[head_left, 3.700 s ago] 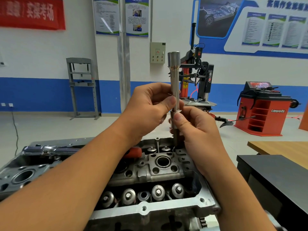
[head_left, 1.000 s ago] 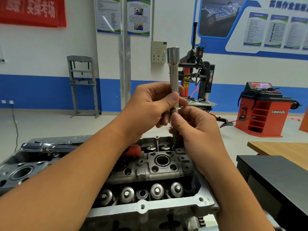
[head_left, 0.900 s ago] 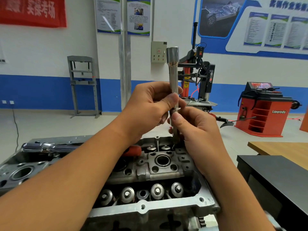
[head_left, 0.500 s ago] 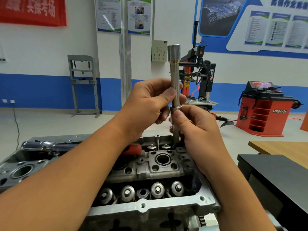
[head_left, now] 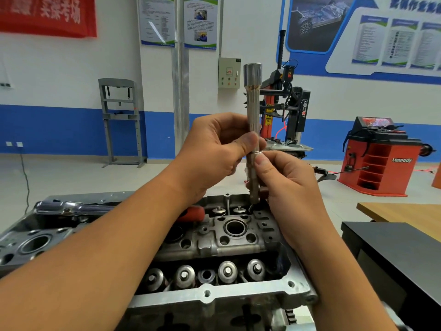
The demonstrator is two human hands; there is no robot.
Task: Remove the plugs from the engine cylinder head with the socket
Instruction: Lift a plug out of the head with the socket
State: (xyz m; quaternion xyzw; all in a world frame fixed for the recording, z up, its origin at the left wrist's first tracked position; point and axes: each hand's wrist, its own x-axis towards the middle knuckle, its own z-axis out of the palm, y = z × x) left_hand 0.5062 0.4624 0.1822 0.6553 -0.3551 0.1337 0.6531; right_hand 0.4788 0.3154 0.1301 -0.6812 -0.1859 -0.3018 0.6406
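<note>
We're looking across a workshop w/ a white-and-blue wall (head_left: 59,120) at the back, a red banner (head_left: 47,15) top left, posters (head_left: 179,20) beside a metal post, a grey press frame (head_left: 120,120) on the floor, a tyre changer (head_left: 290,111) mid-right and a red wheel balancer (head_left: 379,158) further right. Nearer, on the right, sit a black table (head_left: 401,254) and a wooden tabletop (head_left: 405,216) behind it. Filling the lower centre is the engine cylinder head (head_left: 214,237), cover off, valve springs in a row along the near edge, a round bore in the middle casting. A ratchet handle (head_left: 71,207) w/ a red grip lies across the head's far left side, partly behind our left forearm. Both our arms reach in from the bottom. Our left hand (head_left: 214,151) is curled round the long socket (head_left: 253,111), thumb pressing the shaft just above a ring on it. Our right hand (head_left: 288,180) pinches the same shaft just below that ring, fingers wrapped behind. The socket stands upright, wide end up, its lower tip down at the head's far right edge, approx. at a hole there; whether it's seated on a plug we can't tell, since the fingers hide that spot.
</note>
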